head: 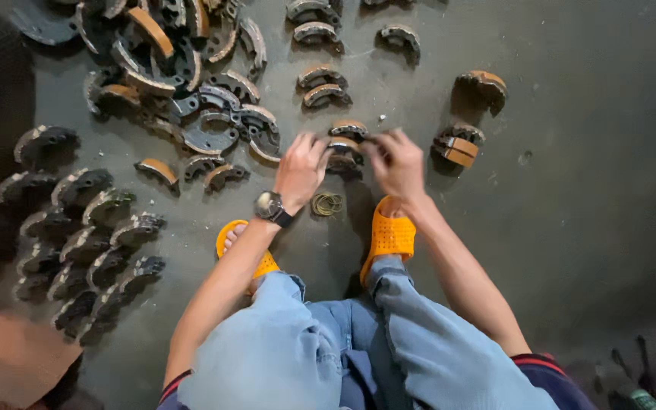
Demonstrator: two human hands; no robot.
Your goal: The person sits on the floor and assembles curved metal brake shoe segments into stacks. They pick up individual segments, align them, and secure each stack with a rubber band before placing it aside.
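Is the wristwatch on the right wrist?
No, the wristwatch sits on the left wrist, just below the left hand; the right hand wrist is bare.

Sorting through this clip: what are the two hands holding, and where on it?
Both the left hand and right hand grip a pair of brake shoes by its opposite ends; finer detail is blurred.
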